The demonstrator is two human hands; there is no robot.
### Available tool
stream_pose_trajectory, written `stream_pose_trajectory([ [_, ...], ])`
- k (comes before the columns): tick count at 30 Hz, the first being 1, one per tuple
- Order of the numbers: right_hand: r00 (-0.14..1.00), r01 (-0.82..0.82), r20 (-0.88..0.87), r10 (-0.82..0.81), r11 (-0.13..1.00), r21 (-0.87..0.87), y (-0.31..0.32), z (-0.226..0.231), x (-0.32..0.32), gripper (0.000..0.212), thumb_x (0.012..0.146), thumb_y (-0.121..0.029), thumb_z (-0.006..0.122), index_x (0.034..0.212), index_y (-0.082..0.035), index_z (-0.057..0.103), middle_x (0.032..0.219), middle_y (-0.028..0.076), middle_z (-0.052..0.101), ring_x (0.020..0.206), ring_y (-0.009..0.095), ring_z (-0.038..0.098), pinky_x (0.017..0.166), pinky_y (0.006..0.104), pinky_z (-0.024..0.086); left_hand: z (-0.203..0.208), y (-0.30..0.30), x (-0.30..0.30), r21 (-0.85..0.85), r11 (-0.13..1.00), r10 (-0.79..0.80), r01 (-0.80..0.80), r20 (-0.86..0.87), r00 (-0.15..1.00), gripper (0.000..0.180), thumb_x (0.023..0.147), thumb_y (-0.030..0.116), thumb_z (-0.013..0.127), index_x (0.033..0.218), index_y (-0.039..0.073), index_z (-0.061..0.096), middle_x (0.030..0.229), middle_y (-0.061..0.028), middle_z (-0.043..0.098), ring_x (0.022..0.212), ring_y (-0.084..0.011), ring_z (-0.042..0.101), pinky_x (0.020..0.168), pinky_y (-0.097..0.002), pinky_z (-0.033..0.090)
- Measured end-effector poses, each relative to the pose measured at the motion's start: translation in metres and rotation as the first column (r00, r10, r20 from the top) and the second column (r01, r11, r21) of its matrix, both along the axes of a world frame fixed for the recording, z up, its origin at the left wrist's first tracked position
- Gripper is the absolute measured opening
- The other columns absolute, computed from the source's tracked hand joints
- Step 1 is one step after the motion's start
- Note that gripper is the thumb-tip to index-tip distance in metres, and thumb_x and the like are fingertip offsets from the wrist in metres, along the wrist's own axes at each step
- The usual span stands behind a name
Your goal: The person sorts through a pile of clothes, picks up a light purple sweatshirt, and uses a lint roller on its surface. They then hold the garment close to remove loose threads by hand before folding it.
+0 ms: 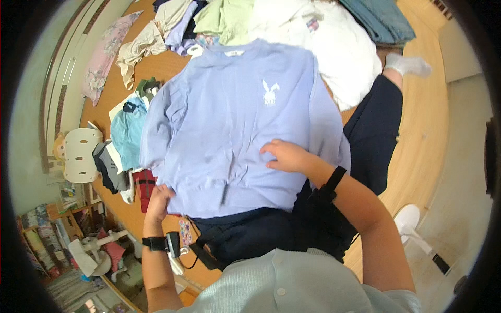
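Lavender sweatshirt (224,115) lies front up on the brown surface (166,67): left hand (159,200) at its lower edge, grip unclear; right hand (287,156) over its front, fingers loosely parted. Outward strokes should flatten creases best.

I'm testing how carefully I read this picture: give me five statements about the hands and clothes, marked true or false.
1. The left hand is at the lower left corner of the lavender sweatshirt. True.
2. The sweatshirt's rabbit print is white. True.
3. The right hand is at the collar. False: it is below the print.
4. Both forearms wear black straps. True.
5. A light-blue garment lies right of the sweatshirt. False: left of it.
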State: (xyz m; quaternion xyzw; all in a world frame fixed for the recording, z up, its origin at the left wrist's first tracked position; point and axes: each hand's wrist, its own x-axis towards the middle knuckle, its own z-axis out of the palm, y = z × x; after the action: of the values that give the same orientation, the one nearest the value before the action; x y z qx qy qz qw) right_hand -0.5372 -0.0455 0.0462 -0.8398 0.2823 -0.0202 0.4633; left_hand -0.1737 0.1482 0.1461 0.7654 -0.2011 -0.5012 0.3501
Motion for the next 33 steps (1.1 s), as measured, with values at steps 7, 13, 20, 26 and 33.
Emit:
stream_pose_trajectory([
  [7, 0.980, -0.120, -0.098, 0.172, 0.912, 0.393, -0.044, 0.006, -0.007, 0.024, 0.080, -0.023, 0.061, 0.100, -0.010, 0.060, 0.083, 0.008, 0.062, 0.076, 0.019, 0.057, 0.069, 0.0311, 0.045, -0.009, -0.015, -0.017, 0.217, 0.973, -0.076, 0.083, -0.042, 0.996, 0.007, 0.064, 0.011, 0.059, 0.063, 0.004, 0.058, 0.053, 0.0025, 0.049, 0.043, -0.0090, 0.043, 0.041, -0.0226, 0.031],
  [13, 0.983, 0.030, -0.157, 0.094, 0.765, 0.643, -0.061, -0.009, 0.004, 0.017, 0.087, -0.020, 0.057, 0.097, -0.006, 0.060, 0.076, 0.000, 0.056, 0.066, 0.009, 0.052, 0.056, 0.0241, 0.043, -0.024, -0.012, -0.008, 0.138, 0.981, -0.151, 0.135, 0.114, 0.982, 0.033, 0.068, 0.030, 0.062, 0.061, -0.002, 0.057, 0.048, -0.0036, 0.049, 0.040, -0.0132, 0.045, 0.037, -0.0285, 0.033],
  [20, 0.949, 0.295, -0.299, -0.105, 0.634, 0.714, -0.062, -0.017, 0.004, 0.011, 0.089, -0.017, 0.052, 0.087, -0.006, 0.054, 0.056, 0.005, 0.052, 0.049, 0.013, 0.052, 0.048, 0.0255, 0.045, -0.016, 0.016, -0.024, -0.186, 0.963, 0.152, -0.197, -0.232, 0.961, 0.030, 0.090, 0.026, 0.054, 0.068, 0.006, 0.053, 0.049, 0.0010, 0.048, 0.040, -0.0063, 0.044, 0.038, -0.0200, 0.031],
  [26, 0.898, 0.387, -0.425, -0.114, 0.665, 0.639, -0.059, -0.013, 0.007, 0.015, 0.091, -0.022, 0.052, 0.088, -0.007, 0.052, 0.051, 0.004, 0.050, 0.041, 0.013, 0.048, 0.043, 0.0239, 0.044, -0.075, 0.156, 0.023, -0.042, 0.759, 0.641, -0.650, 0.220, 0.735, 0.015, 0.088, 0.017, 0.051, 0.088, 0.003, 0.056, 0.061, -0.0065, 0.057, 0.047, -0.0147, 0.056, 0.039, -0.0260, 0.042],
  [33, 0.913, 0.386, -0.353, -0.203, 0.710, 0.589, -0.058, -0.015, -0.012, 0.015, 0.091, -0.024, 0.052, 0.089, -0.010, 0.051, 0.056, 0.001, 0.051, 0.048, 0.009, 0.050, 0.045, 0.0221, 0.043, -0.130, 0.288, 0.044, 0.100, 0.102, 0.577, -0.990, 0.805, 0.140, 0.049, 0.073, 0.028, 0.067, 0.095, -0.011, 0.048, 0.091, -0.0212, 0.060, 0.078, -0.0325, 0.063, 0.065, -0.0397, 0.053],
])
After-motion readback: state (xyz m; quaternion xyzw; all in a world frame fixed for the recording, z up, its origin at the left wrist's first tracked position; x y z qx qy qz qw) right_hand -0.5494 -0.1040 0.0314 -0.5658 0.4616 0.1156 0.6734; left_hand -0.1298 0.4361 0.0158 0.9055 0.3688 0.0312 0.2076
